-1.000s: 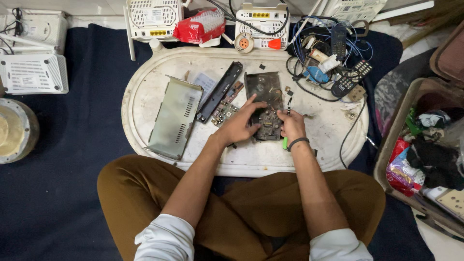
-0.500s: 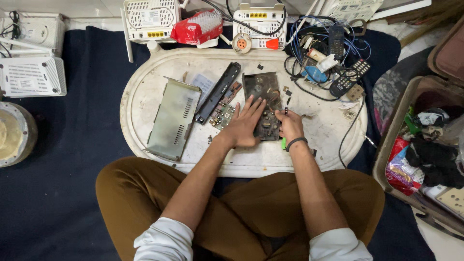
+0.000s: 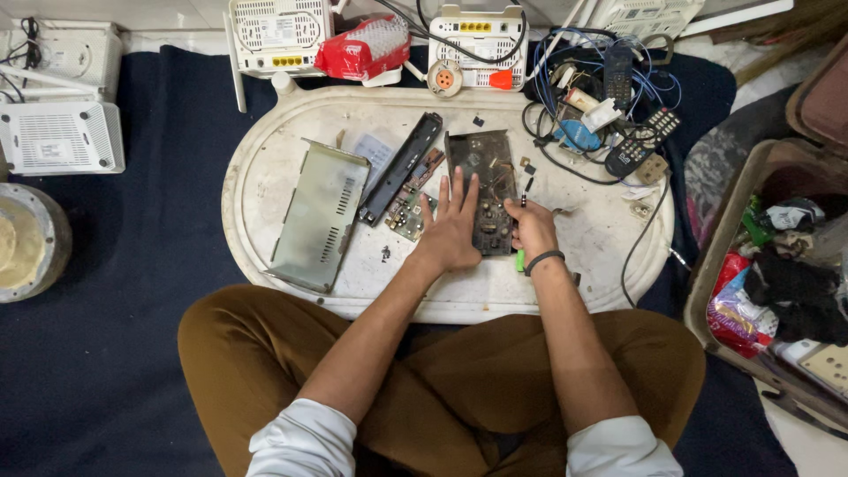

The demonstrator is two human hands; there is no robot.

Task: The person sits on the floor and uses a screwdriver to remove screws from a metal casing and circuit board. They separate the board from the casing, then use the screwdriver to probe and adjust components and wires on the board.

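A dark brown circuit board [image 3: 485,177] lies in the middle of a white oval tray table [image 3: 265,177]. My left hand [image 3: 451,231] rests flat on the board's left side, fingers spread. My right hand [image 3: 533,231] is closed around a small screwdriver with a green handle [image 3: 520,259], its tip up near the board's right edge. A small green circuit board [image 3: 407,212] lies just left of my left hand, beside a black plastic strip [image 3: 402,165] and a grey metal cover [image 3: 319,215].
White routers [image 3: 62,137] and a red pack [image 3: 362,49] line the back edge. A tangle of cables with remote controls [image 3: 640,141] sits at the table's right end. An open case of clutter [image 3: 777,265] stands at right, a round metal lid [image 3: 22,243] at left.
My left hand has flattened and slid up the circuit board. My right hand with the screwdriver has shifted slightly along the board's right edge.
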